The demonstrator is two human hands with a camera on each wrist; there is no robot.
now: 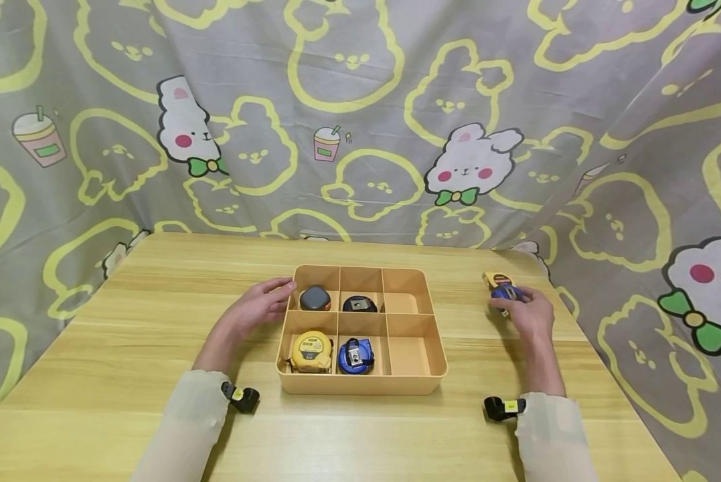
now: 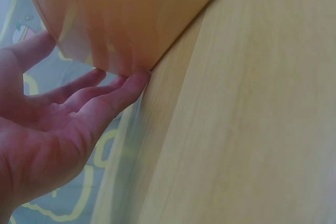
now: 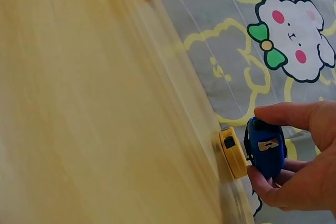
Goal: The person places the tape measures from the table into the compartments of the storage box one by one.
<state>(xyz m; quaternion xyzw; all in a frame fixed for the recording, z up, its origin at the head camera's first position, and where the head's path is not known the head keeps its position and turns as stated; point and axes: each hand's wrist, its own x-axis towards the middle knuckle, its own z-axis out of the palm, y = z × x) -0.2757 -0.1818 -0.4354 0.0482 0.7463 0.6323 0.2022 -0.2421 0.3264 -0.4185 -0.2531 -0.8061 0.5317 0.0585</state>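
Note:
In the head view my right hand pinches a blue tape measure between thumb and fingers at the table's right side. The right wrist view shows this blue tape measure held on edge, a metal clip on its face. Just beyond it a yellow tape measure stands on the table. My left hand touches the left side of an orange divided box. Up close, its extended fingertips rest against the box's outer wall, with the thumb near the rim.
Inside the box lie a dark grey tape measure, a black-and-blue one, a large yellow one and a blue one. Its two right compartments show bare floors. A patterned curtain borders the wooden table.

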